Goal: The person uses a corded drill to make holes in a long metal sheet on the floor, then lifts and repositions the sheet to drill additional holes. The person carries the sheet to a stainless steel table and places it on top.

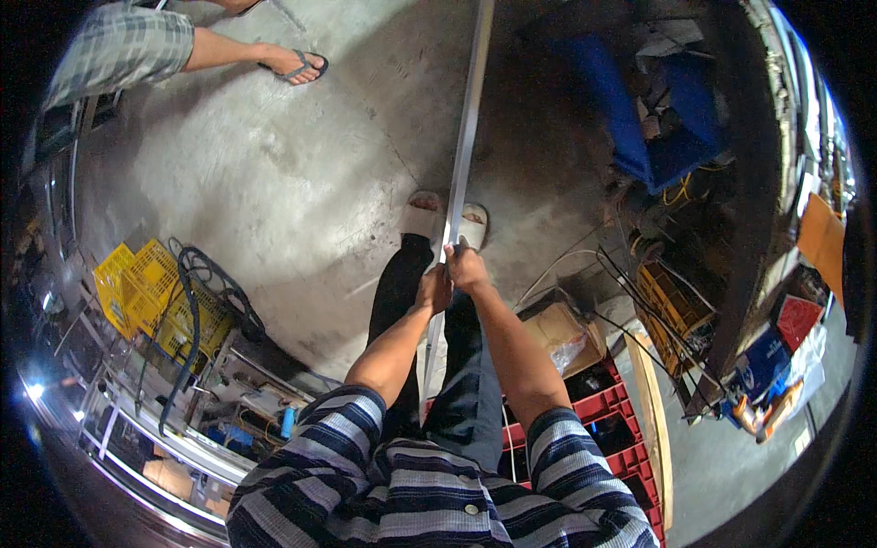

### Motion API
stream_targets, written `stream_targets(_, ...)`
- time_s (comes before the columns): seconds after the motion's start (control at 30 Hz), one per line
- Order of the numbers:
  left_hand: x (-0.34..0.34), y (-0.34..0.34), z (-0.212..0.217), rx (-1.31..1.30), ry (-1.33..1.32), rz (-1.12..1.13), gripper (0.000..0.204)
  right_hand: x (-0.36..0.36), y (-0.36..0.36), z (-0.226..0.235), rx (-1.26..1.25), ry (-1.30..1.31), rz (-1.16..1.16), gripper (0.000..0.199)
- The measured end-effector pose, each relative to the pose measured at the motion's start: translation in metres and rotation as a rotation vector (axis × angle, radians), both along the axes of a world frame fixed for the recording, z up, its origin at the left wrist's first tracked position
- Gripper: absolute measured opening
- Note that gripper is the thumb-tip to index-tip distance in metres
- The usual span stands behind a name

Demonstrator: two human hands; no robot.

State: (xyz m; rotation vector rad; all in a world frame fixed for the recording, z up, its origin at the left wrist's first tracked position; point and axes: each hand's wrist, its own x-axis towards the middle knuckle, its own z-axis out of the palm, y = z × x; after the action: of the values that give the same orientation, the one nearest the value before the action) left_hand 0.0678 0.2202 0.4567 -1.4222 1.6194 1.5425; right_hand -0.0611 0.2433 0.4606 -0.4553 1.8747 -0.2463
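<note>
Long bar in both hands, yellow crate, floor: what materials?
Bar: looks like metal, likely aluminium or steel; silvery, straight, thin, with a dull sheen. Both the left hand and the right hand grip it.
Yellow crate: plastic by the look; bright moulded lattice walls.
Floor: concrete; grey, matt, stained and scuffed.

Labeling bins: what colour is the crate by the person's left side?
Yellow: the lattice-walled crate, with a black hose draped over it, shows best in the head view.
</note>
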Motion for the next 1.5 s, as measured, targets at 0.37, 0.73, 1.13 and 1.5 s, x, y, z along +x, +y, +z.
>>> stream_targets(0.37, -0.001, 0.022, -0.012, -0.155, -0.049, 0.287, 0.034, -0.005, 0.003, -0.016, -0.127, -0.043, -0.004, 0.052)
stream_targets(0.73, -0.007, -0.004, -0.02, -0.311, 0.091, 0.482, 0.035, -0.071, 0.065, 0.074, -0.095, -0.162, -0.19, 0.051)
stream_targets(1.13, 0.105, -0.06, 0.016, 0.099, 0.259, 0.702, 0.045, -0.276, 0.247, 0.486, -0.547, 1.406, -1.11, 0.018)
stream_targets(1.5, 0.155, -0.134, 0.204, -0.033, 0.007, 0.653, 0.044, -0.431, 0.39, 0.446, 0.032, 1.275, -1.555, 0.115)
